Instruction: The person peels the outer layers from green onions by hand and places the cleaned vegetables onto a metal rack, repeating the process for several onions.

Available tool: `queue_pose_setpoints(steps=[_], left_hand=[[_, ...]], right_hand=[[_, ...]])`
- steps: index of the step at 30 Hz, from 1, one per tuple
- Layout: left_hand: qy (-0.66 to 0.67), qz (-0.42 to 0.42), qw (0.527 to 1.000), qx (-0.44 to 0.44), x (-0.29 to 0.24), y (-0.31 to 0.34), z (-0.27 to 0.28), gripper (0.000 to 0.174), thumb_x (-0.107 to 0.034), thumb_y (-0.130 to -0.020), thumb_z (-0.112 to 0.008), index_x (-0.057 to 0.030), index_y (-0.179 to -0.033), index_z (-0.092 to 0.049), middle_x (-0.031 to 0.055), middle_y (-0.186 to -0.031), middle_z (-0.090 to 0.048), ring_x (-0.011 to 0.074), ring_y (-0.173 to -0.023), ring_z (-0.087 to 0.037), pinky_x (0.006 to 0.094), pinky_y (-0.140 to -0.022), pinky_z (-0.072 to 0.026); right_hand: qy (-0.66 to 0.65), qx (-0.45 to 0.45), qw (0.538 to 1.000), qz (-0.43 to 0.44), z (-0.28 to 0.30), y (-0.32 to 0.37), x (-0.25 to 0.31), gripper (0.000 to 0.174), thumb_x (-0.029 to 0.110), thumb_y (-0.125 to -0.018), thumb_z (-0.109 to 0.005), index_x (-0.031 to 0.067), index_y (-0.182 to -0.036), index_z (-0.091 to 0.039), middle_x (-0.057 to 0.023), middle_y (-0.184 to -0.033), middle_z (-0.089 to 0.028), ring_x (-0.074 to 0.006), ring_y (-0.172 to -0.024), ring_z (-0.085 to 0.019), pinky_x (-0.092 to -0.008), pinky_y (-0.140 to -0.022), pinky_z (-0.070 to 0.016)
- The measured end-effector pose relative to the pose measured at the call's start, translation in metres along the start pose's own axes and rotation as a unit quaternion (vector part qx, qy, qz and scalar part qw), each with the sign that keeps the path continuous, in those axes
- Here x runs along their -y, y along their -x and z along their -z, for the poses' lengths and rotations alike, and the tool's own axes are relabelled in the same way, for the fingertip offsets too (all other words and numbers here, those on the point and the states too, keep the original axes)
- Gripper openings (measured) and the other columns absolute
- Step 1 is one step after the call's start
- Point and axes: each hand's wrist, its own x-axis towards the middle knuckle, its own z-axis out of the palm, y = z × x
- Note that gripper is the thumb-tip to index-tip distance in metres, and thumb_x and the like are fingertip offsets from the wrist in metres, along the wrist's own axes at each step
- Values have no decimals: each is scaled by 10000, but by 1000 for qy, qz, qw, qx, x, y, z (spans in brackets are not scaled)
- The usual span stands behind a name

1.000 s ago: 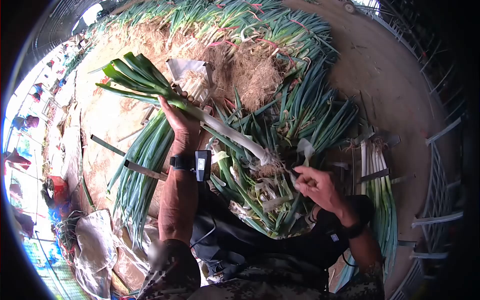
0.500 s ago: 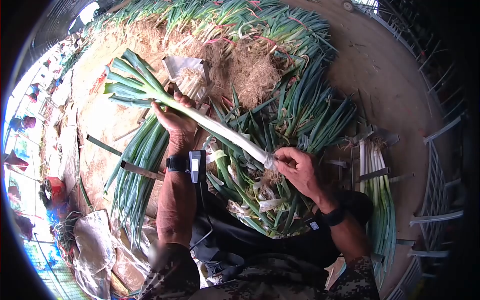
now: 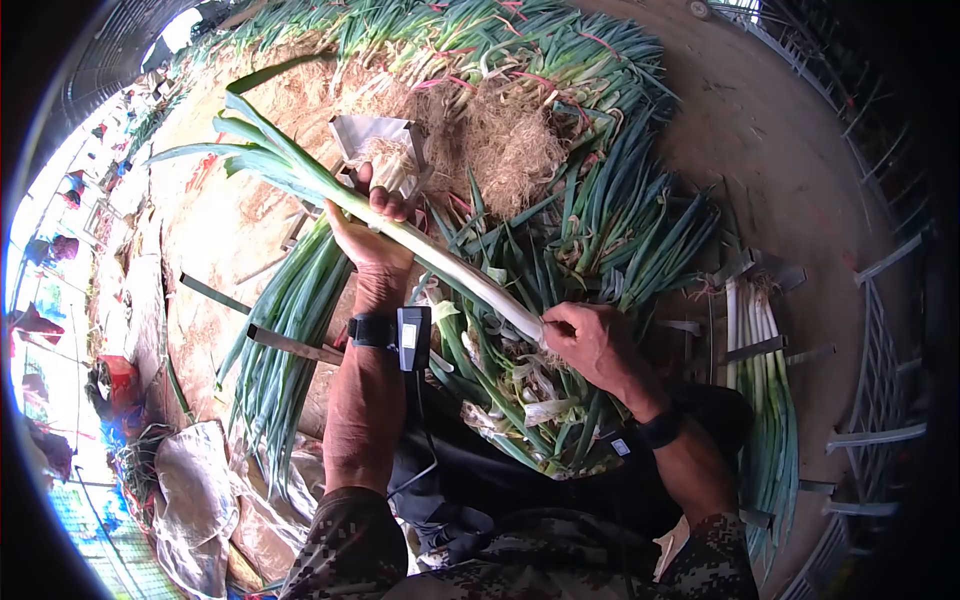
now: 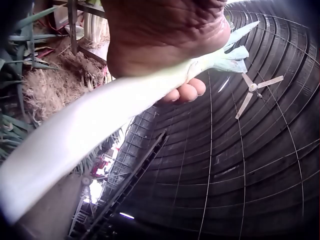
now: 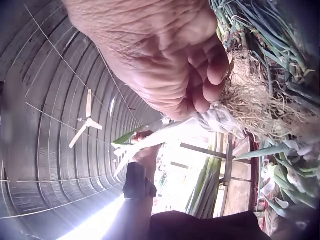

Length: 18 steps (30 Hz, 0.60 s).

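One long green onion [image 3: 460, 268] lies slantwise between the hands, leaves at upper left and root end at lower right. The left hand [image 3: 372, 228] grips it where the white stalk turns green; in the left wrist view the fingertips [image 4: 187, 92] show beyond the stalk [image 4: 100, 112]. At the root end, the right hand [image 3: 600, 345] pinches with curled fingers. The right wrist view shows the right hand [image 5: 170, 60] at a loose whitish skin [image 5: 220, 120] beside the roots, with the stalk [image 5: 167, 132] stretching away from it.
Metal racks hold onion bunches at left [image 3: 290, 340] and right [image 3: 760, 350]. Peeled leaves and scraps [image 3: 530, 390] lie between the person's legs. A large heap of onions [image 3: 600, 90] with matted roots [image 3: 510, 150] spreads beyond the hands.
The right hand came in from the lower right to the root end and stays there, its fingers more curled now. The onion's leaves have turned and spread differently above the left hand.
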Motion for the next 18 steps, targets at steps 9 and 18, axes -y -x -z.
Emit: queue_pose_setpoints(steps=[9,18], left_hand=[[15,25,996,84,2,-1,-2,686,-601,-989,-373,3,-1172,-640,4,-683,-484,141,-578,-448,270,-530,-394],[4,-4,995,104,-7,-3,1,610,-517,-1003,-367,14,-1162,-622,-10,-664,-442,127,-559,-434,261,-519,-379]], right_hand=[[-11,-54,998,-2,-10,4,-31,59,64,-800,-681,49,-843,-643,-150,-743,-674,-332,-700,-691,-386,-605,-532],[-23,1,999,-24,7,8,-12,202,219,-834,-746,47,-920,-689,-97,-797,-702,-253,-715,-707,-347,-634,-554]])
